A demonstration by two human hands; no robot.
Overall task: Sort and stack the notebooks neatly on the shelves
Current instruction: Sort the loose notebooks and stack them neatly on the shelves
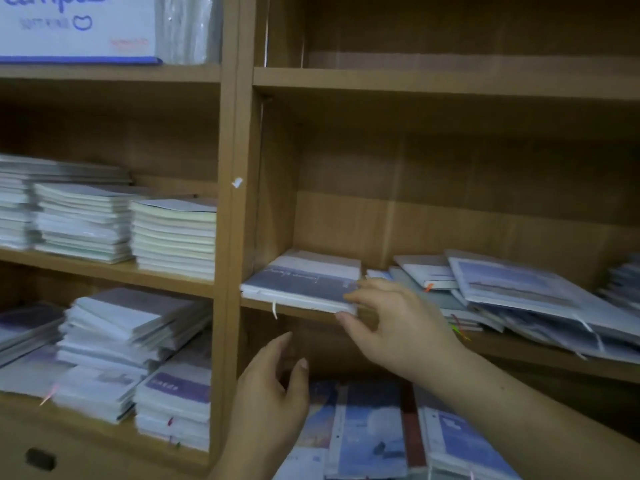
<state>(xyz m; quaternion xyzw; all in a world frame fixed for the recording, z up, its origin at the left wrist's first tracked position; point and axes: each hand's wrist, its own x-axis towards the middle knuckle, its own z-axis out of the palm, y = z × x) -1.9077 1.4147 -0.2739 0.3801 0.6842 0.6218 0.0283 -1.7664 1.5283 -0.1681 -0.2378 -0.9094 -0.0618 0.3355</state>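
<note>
notebook pinched at the shelf edge
grip of right hand holds its corner; left hand hovers below, grip wide

"Campus" on white pack, top-left

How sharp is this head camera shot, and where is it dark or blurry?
Head view: soft overall; motion blur smears the notebook stacks at lower left; the right hand pinching the blue-grey notebook is clearest; the upper compartment sits in deep shadow.
</note>
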